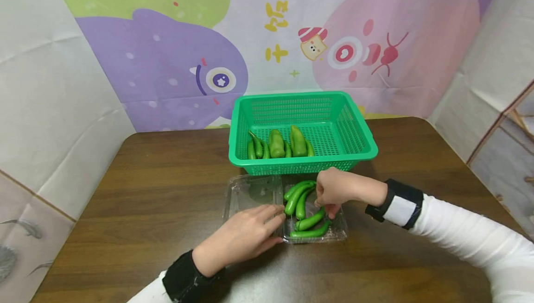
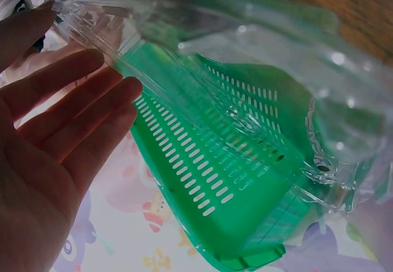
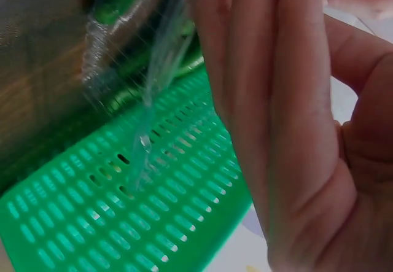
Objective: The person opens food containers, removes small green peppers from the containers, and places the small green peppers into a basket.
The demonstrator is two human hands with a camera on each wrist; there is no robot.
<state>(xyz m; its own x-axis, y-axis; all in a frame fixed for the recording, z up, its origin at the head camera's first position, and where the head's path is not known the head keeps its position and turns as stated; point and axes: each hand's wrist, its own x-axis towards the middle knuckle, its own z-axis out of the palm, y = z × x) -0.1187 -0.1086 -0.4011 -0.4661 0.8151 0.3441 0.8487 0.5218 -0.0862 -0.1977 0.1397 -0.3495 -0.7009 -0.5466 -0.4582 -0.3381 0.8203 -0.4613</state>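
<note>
A hinged clear plastic box lies opened flat in front of the basket. Several green chili peppers are in its right half. My right hand reaches down over that half, fingers bent toward the stem ends of the lower peppers; its fingertips are hidden in the right wrist view, and I cannot tell whether they pinch a pepper. Near the middle seam of the box, my left hand lies with fingers extended, fingertips right at the plastic edge. In the left wrist view, nothing is between those fingers.
Behind the box stands a green slotted basket. Two thick green peppers and several thin ones lean in its front left. All this stands on a brown wooden table, with a cartoon-print cloth hanging behind.
</note>
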